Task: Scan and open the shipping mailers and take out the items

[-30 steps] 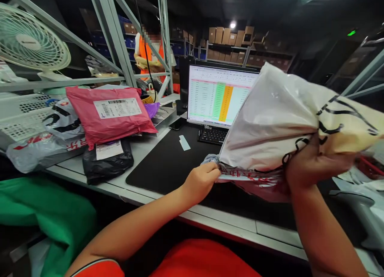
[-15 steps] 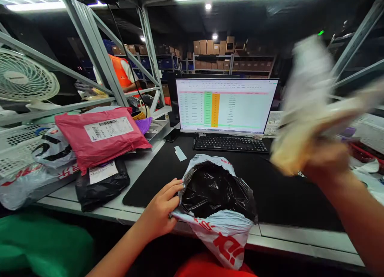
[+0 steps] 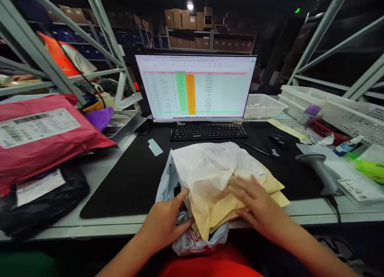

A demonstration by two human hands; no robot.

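Note:
A white-and-red plastic mailing bag (image 3: 167, 183) lies at the front edge of the desk, with a dark inner side. Across its mouth rests a stack of packets: a white one (image 3: 198, 161) marked with red handwritten digits on top, and yellowish paper ones (image 3: 261, 177) beneath and to the right. At the bag's left rim, my left hand (image 3: 168, 219) is closed on the bag beside the packets; its fingertips are partly hidden. My right hand (image 3: 258, 201) lies on the yellowish packets with its fingers stretched out, slightly blurred.
Behind the bag stand a keyboard (image 3: 208, 130) and a monitor (image 3: 225, 89). A barcode scanner (image 3: 321, 171), mouse (image 3: 277, 140) and white baskets (image 3: 345, 109) are on the right. On the left lie a pink parcel (image 3: 45, 145) and a black parcel (image 3: 72, 185). A person in orange (image 3: 61, 55) is beyond the frame.
My right hand has brought the packets from the raised right side down onto the bag's mouth. The bag's opening is now mostly covered. The view has shifted rightward and down.

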